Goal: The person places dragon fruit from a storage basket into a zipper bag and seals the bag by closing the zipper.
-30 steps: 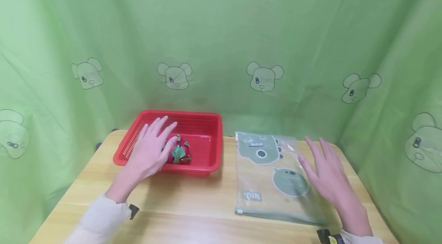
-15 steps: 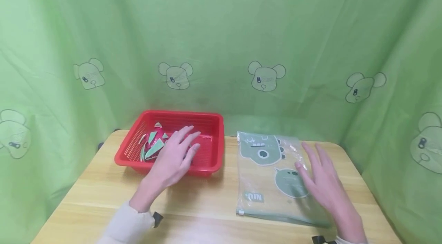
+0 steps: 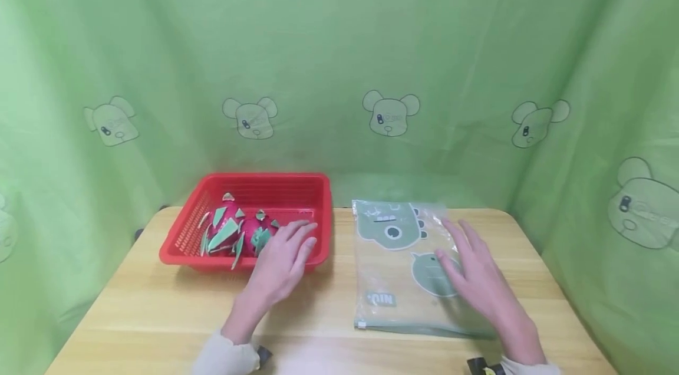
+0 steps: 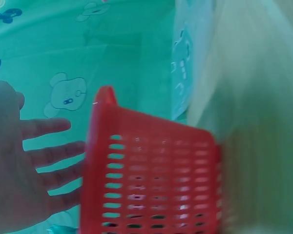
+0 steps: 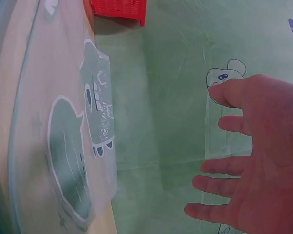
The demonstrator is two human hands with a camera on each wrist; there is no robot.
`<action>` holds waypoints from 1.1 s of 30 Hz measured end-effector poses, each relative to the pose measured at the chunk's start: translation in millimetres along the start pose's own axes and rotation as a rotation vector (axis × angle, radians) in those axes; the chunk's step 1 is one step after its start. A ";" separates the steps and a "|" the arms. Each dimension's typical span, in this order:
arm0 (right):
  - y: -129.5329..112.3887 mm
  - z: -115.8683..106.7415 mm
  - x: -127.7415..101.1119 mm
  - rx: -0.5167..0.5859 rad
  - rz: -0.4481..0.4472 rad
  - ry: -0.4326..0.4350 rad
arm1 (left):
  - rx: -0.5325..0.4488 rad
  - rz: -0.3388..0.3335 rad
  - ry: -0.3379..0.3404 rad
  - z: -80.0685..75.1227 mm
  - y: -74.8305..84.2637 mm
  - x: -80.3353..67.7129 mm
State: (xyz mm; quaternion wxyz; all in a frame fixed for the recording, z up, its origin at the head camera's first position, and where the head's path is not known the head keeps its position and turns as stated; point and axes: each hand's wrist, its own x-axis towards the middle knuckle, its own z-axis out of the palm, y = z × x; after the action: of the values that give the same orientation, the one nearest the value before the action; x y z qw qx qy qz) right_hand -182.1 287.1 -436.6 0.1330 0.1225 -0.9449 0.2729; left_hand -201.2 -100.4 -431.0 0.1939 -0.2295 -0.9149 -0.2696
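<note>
Two pink dragon fruits with green scales lie in the red plastic basket (image 3: 276, 180), a left dragon fruit (image 3: 224, 226) and a right dragon fruit (image 3: 253, 234). My left hand (image 3: 280, 262) hovers at the basket's front edge, fingers spread and holding nothing; it partly covers the right fruit. In the left wrist view the slotted basket wall (image 4: 156, 170) stands beside that hand. A clear zip bag (image 3: 382, 272) with green cartoon prints lies flat on the table. Above its right side is my right hand (image 3: 480, 280), fingers extended, gripping nothing.
The wooden table (image 3: 159, 310) carries the basket at the back left and the bag right of centre. A green curtain (image 3: 318, 39) with bear-head prints encloses the table's back and sides. The bag's slider (image 3: 362, 324) sits at its near left corner.
My left hand has moved right, from over the left fruit to the basket's front right, uncovering that fruit. The right hand has shifted slightly left over the bag.
</note>
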 end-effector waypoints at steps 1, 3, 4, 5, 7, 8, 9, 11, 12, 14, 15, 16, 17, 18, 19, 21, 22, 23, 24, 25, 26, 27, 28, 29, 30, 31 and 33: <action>0.0 0.8 -0.4 -0.002 -0.002 -0.001 | 0.010 -0.008 0.001 3.9 -0.4 -1.2; 0.3 2.0 -1.5 0.000 -0.003 -0.003 | 0.027 -0.027 -0.006 11.5 -1.2 -3.5; 0.4 3.4 -1.8 0.001 -0.003 -0.008 | 0.034 -0.037 -0.011 14.7 -2.0 -5.0; 0.6 4.5 -2.1 0.000 -0.006 -0.010 | 0.043 -0.048 -0.015 17.7 -2.8 -6.2; 0.9 5.8 -3.0 -0.003 -0.003 -0.022 | 0.059 -0.066 -0.028 22.4 -4.1 -8.0; 0.9 6.3 -3.5 -0.003 0.000 -0.030 | 0.071 -0.072 -0.035 24.3 -4.5 -8.7; 0.8 6.6 -3.9 -0.002 0.005 -0.041 | 0.086 -0.075 -0.043 25.7 -4.7 -9.0; 0.5 6.7 -4.4 -0.003 0.007 -0.060 | 0.127 -0.073 -0.058 27.9 -4.9 -9.0; 0.4 6.8 -4.5 -0.004 0.005 -0.068 | 0.146 -0.072 -0.068 28.4 -4.7 -8.9; -0.1 6.7 -4.5 0.001 0.000 -0.084 | 0.185 -0.073 -0.088 29.4 -3.9 -8.8; -0.3 6.6 -4.3 0.002 -0.003 -0.091 | 0.200 -0.074 -0.098 29.8 -3.5 -8.7; -0.6 6.5 -4.3 0.002 -0.006 -0.098 | 0.217 -0.077 -0.110 30.3 -3.1 -9.0; -1.0 6.6 -4.4 0.006 -0.008 -0.108 | 0.232 -0.082 -0.122 30.6 -2.4 -9.3; -1.5 7.0 -4.5 0.009 -0.007 -0.122 | 0.247 -0.085 -0.135 31.0 -1.8 -9.7; -2.3 7.7 -4.2 0.016 -0.004 -0.136 | 0.267 -0.089 -0.149 31.3 -1.7 -9.8; -3.7 9.9 -4.0 0.025 -0.001 -0.164 | 0.306 -0.091 -0.171 31.7 -1.4 -10.0; -4.5 11.2 -4.1 0.030 -0.001 -0.177 | 0.327 -0.090 -0.181 32.0 -1.5 -10.0; -5.3 12.7 -4.2 0.034 0.000 -0.188 | 0.343 -0.088 -0.190 32.2 -1.2 -9.8; -6.0 14.2 -4.4 0.037 -0.003 -0.197 | 0.355 -0.088 -0.198 32.2 -1.1 -9.6; -6.6 15.7 -4.7 0.041 -0.008 -0.204 | 0.366 -0.089 -0.207 32.2 -0.8 -9.6; -7.1 17.4 -5.2 0.042 -0.014 -0.211 | 0.368 -0.089 -0.215 32.1 -0.4 -9.5; -7.5 19.0 -5.9 0.042 -0.017 -0.219 | 0.365 -0.092 -0.222 31.9 0.2 -9.6; -7.9 20.5 -6.6 0.044 -0.024 -0.225 | 0.361 -0.095 -0.230 32.0 0.5 -9.7; -7.9 22.0 -7.4 0.047 -0.029 -0.233 | 0.354 -0.098 -0.237 31.9 1.1 -9.9; -7.8 23.5 -8.3 0.051 -0.035 -0.241 | 0.350 -0.100 -0.242 32.1 1.3 -10.1; -7.4 24.8 -9.3 0.056 -0.039 -0.250 | 0.353 -0.101 -0.250 32.6 1.4 -10.5; -6.4 26.4 -11.2 0.069 -0.041 -0.276 | 0.365 -0.098 -0.257 34.7 0.7 -11.1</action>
State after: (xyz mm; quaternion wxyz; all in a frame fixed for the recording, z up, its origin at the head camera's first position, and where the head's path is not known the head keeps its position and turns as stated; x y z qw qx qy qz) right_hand -174.6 269.2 -458.6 0.0032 0.1824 -0.9416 0.2830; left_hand -199.7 -83.2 -463.1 0.1007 -0.1784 -0.9757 -0.0771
